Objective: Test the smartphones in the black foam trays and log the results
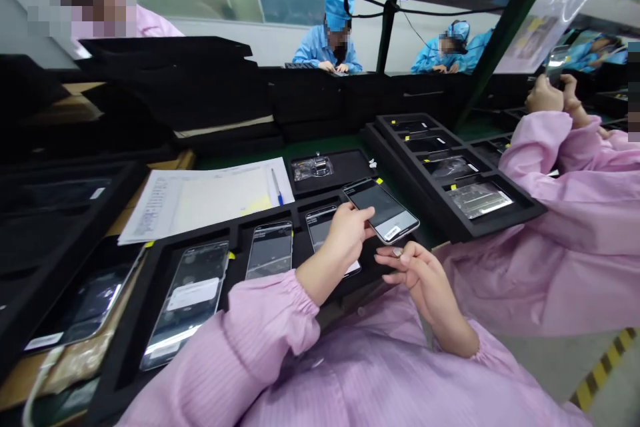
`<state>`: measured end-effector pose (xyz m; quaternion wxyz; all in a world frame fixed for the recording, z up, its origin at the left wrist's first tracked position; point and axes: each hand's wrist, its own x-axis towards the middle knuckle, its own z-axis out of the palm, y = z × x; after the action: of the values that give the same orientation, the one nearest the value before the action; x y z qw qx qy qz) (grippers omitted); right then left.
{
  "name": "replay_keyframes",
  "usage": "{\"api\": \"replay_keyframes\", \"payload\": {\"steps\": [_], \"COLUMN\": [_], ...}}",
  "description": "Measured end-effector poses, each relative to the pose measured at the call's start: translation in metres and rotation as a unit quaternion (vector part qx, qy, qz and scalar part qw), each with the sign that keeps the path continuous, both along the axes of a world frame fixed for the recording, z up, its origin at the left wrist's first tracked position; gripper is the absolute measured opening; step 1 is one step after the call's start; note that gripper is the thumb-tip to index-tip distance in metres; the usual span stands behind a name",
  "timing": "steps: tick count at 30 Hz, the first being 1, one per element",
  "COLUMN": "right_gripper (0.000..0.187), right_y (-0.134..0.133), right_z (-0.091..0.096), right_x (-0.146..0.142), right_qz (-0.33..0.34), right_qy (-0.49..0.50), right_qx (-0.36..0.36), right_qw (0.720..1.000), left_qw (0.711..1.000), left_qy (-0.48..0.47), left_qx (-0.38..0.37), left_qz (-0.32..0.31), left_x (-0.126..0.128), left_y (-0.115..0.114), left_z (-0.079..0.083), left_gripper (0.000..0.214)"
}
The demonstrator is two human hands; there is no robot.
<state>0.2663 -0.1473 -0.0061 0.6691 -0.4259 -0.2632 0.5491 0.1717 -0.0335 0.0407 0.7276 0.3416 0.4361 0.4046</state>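
Note:
My left hand (350, 227) grips a smartphone (381, 203) by its near left edge, thumb on the glass. The phone is tilted, with a dark screen, a white label at its lower end and a yellow tab at the top edge. Just below it, my right hand (420, 273) is closed in a pinch on a tiny pale, shiny piece, too small to name. Under my left forearm lies a black foam tray (240, 240). In its slots are a large phone (187, 300), a second phone (270, 247) and a third phone (320, 220), partly hidden by my left hand.
Paper sheets (200, 197) with a blue pen (277, 185) lie behind the tray. A clear bag of small parts (313, 168) sits in a back compartment. At right stands another foam tray (480, 163) with several wrapped phones, close to a co-worker's pink sleeve (540, 140).

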Motion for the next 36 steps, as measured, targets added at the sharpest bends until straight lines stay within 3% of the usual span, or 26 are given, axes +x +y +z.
{"api": "replay_keyframes", "payload": {"steps": [3, 7, 30, 36], "right_gripper": [0.027, 0.025, 0.029, 0.027], "right_y": [-0.001, -0.001, 0.004, 0.0], "right_z": [0.005, 0.011, 0.0, 0.003], "right_x": [-0.006, -0.011, -0.013, -0.013], "right_qz": [-0.014, -0.01, 0.003, 0.014], "right_qy": [0.011, 0.008, -0.017, -0.007], "right_qx": [0.043, 0.064, 0.024, 0.052], "right_qw": [0.999, 0.998, 1.0, 0.999], "left_qw": [0.999, 0.998, 0.993, 0.996], "left_qy": [-0.037, -0.055, -0.049, -0.068], "left_qx": [0.017, 0.022, 0.088, 0.048], "left_qz": [0.012, 0.023, 0.054, 0.036], "left_x": [-0.013, -0.017, -0.015, -0.015], "left_y": [-0.006, -0.012, -0.021, -0.018], "left_z": [0.012, 0.015, 0.003, 0.001], "left_gripper": [0.014, 0.016, 0.041, 0.034]}}
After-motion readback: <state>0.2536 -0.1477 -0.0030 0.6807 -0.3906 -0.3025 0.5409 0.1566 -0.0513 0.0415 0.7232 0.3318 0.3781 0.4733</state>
